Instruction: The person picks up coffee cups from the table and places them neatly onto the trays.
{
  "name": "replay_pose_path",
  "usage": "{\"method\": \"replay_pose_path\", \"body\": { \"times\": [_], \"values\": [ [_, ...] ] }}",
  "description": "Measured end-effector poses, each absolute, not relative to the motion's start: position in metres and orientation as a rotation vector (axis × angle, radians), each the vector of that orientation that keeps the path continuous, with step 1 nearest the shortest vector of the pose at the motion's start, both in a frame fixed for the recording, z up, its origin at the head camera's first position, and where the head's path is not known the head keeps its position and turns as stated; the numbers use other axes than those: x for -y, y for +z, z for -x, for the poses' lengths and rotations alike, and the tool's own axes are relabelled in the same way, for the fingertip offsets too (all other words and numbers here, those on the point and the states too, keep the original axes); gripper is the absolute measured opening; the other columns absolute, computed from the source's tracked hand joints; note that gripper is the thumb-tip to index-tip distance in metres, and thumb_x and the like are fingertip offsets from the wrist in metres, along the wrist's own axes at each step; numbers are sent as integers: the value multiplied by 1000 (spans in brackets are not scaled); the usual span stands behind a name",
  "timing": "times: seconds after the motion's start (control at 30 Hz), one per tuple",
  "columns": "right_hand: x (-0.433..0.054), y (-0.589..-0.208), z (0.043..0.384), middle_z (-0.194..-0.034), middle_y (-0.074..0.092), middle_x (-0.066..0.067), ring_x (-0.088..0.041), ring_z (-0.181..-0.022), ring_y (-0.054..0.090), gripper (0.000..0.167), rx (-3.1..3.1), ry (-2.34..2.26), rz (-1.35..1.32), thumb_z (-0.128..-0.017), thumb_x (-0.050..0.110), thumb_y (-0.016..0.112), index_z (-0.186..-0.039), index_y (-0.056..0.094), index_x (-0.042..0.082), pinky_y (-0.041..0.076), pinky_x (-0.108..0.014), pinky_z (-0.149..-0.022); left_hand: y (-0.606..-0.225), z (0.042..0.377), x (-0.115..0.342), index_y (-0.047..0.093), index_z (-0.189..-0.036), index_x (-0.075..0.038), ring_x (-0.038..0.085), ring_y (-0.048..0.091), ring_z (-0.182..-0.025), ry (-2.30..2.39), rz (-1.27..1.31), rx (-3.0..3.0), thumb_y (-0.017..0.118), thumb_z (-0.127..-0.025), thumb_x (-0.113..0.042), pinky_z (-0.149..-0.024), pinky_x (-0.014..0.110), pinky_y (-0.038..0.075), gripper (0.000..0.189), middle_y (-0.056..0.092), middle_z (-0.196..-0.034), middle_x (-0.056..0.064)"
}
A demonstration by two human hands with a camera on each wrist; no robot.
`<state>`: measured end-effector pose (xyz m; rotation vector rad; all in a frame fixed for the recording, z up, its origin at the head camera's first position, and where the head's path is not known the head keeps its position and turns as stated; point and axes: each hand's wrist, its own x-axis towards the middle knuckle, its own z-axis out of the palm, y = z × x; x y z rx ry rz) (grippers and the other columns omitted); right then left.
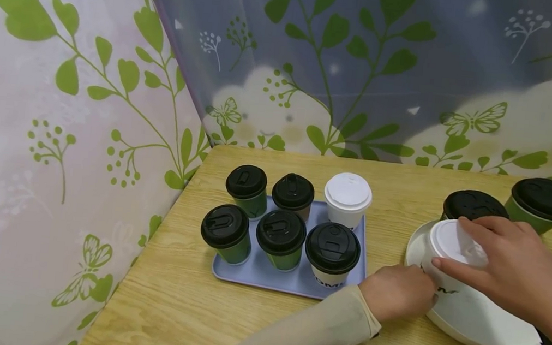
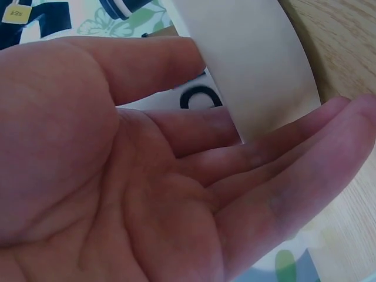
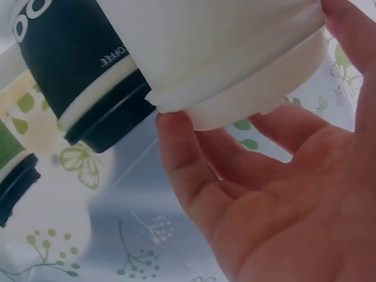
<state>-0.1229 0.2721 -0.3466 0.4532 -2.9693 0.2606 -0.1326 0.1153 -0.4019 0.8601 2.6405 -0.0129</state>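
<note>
A white paper cup (image 1: 448,286) with a white lid (image 1: 450,234) stands over the left part of a round white plate (image 1: 493,334). My right hand (image 1: 519,265) grips it by the lid from above, thumb and fingers on opposite sides. In the right wrist view the fingers (image 3: 176,135) curl at the lid's edge. Low at the plate's left rim, my left hand (image 1: 400,293) reaches toward the cup's base. Its fingers (image 2: 294,170) look nearly straight in the left wrist view, beside the plate's side wall (image 2: 258,70). Whether its fingertips touch the cup is hidden.
Left of the plate, a blue-purple tray (image 1: 266,278) bears several lidded cups, among them a white-lidded cup (image 1: 348,195) and a black-lidded white cup (image 1: 332,248). Behind the plate stand a black-lidded cup (image 1: 475,203) and a larger green cup (image 1: 544,204). Patterned walls (image 1: 313,88) border the table.
</note>
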Motion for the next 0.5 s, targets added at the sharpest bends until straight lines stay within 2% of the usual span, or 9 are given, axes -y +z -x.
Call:
{"method": "replay_pose_path", "body": {
  "times": [0.17,0.5],
  "values": [
    [-274,-352,124,-130,52,-43,-65,-110,50,88,2996,313,-438,-87,56,78,-136,57,-14,41,-72,-88,-402,132,-116,74,-98,-31,2,60,-70,-9,-863,-2635,52,-108,-38,-62,28,53,26,70,-97,-15],
    [-271,-366,131,-135,52,-38,-59,-118,46,84,2969,369,-495,-89,57,76,-138,57,-9,36,-70,-95,-401,132,-116,73,-104,-32,3,62,-75,17,-838,-2627,53,-108,-39,-66,28,54,21,69,-104,-16]
  ]
}}
